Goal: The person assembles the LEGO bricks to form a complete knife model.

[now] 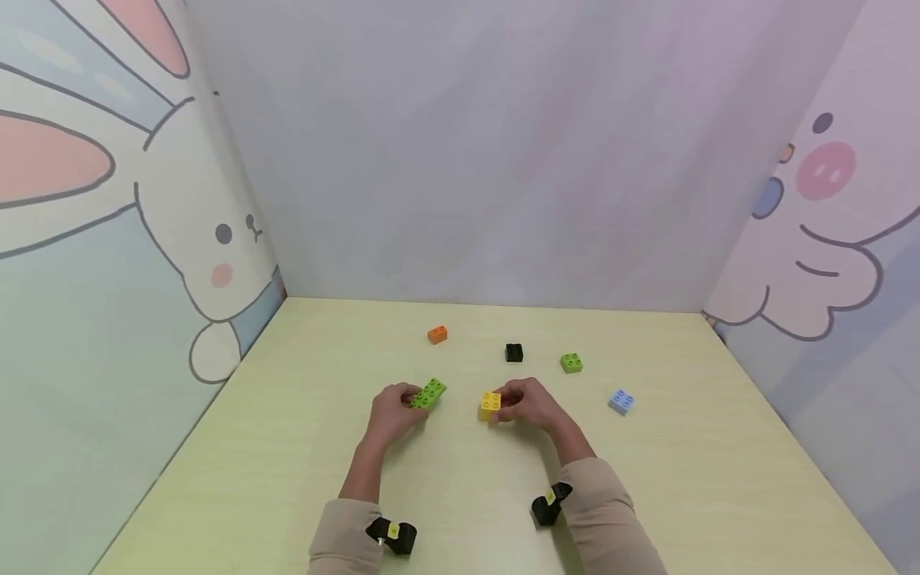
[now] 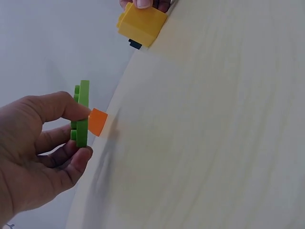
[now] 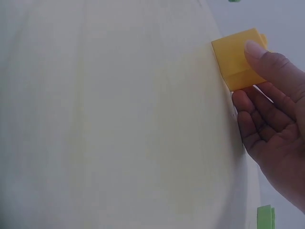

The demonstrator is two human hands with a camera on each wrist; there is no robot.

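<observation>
My left hand (image 1: 392, 414) pinches a long, flat green building brick (image 1: 430, 394) between thumb and fingers; in the left wrist view the green brick (image 2: 82, 114) stands on edge, its studs toward the palm. To the right, my right hand (image 1: 530, 402) grips a taller yellow building brick (image 1: 490, 406), studs up in the head view. The right wrist view has the thumb laid on one side of the yellow brick (image 3: 240, 57) and fingers under its lower edge. A gap of table lies between the two held bricks.
Beyond the hands on the pale table (image 1: 460, 495) lie an orange brick (image 1: 438, 335), a black brick (image 1: 513, 352) and a small green brick (image 1: 571, 362). A blue brick (image 1: 621, 402) lies right of my right hand. A grey curtain (image 1: 474, 160) hangs behind the table, with cartoon-printed walls at both sides.
</observation>
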